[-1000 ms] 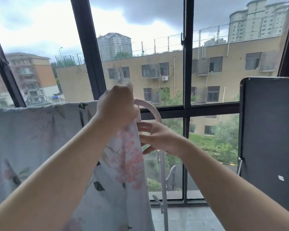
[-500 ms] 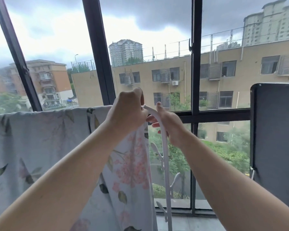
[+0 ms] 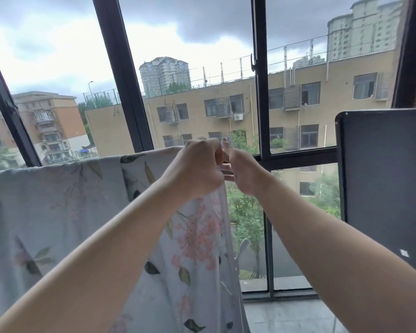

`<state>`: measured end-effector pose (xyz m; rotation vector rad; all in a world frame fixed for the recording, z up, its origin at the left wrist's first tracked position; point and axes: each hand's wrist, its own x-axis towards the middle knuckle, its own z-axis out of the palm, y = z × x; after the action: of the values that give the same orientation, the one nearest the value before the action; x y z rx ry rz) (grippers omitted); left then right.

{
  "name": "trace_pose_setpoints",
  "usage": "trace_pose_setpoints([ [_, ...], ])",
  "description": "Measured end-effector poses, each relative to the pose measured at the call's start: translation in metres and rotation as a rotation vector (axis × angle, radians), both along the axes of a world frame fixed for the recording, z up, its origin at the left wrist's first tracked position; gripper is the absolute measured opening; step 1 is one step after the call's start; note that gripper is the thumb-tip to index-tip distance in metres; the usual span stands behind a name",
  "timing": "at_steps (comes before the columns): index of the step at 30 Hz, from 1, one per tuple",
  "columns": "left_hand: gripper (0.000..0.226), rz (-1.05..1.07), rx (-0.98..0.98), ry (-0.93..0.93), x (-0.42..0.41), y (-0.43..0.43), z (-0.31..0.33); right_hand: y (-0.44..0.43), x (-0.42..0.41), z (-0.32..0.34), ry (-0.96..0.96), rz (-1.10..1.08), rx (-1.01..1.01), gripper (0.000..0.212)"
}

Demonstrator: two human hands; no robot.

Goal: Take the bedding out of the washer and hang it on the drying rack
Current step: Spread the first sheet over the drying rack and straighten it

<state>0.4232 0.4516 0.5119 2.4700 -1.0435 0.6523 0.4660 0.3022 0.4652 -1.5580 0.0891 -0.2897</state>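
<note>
Fingers (image 3: 211, 155) of left hand (image 3: 197, 168) gripping floral bedding (image 3: 58, 212), right hand (image 3: 245, 175) touching

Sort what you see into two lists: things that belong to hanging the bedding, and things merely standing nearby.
Belonging to the job:
floral bedsheet, already hanging spread out
white drying rack
left hand, gripping the sheet's edge
right hand, close against the left

Merely nearby:
dark panel on the right
black window frame
buildings outside
</note>
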Motion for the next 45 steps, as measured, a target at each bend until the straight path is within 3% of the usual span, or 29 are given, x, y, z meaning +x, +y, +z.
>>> trace_pose_setpoints([
  [6,0.015,-0.093,-0.141,-0.061,-0.02,-0.039,0.0,-0.033,-0.023,0.0,-0.128,-0.052,-0.029,0.022],
  [10,0.015,-0.173,-0.262,-0.074,-0.032,-0.066,0.007,-0.062,-0.051,0.0,-0.157,-0.125,0.02,0.063],
  [19,0.019,-0.308,-0.449,-0.103,-0.051,-0.142,0.037,-0.11,-0.103,0.004,-0.192,-0.175,0.112,0.038],
  [25,0.023,-0.44,-0.347,0.053,-0.044,-0.156,0.024,-0.129,-0.116,-0.014,-0.258,-0.091,0.38,0.071],
  [28,0.032,-0.329,-0.225,0.011,-0.022,-0.133,0.018,-0.125,-0.117,-0.026,-0.177,-0.033,0.357,0.065],
  [31,0.03,-0.13,-0.14,-0.064,0.006,-0.097,0.01,-0.113,-0.113,-0.031,-0.124,-0.196,0.211,0.029],
  [33,0.019,0.013,-0.079,-0.096,0.024,-0.073,0.005,-0.109,-0.11,-0.028,-0.123,-0.303,0.188,0.018],
  [39,0.043,0.211,-0.031,-0.116,0.046,-0.032,-0.005,-0.122,-0.101,0.002,-0.23,-0.42,0.213,0.024],
  [45,0.049,0.298,-0.11,-0.145,0.049,-0.016,-0.006,-0.146,-0.103,0.031,-0.306,-0.582,0.112,0.03],
])
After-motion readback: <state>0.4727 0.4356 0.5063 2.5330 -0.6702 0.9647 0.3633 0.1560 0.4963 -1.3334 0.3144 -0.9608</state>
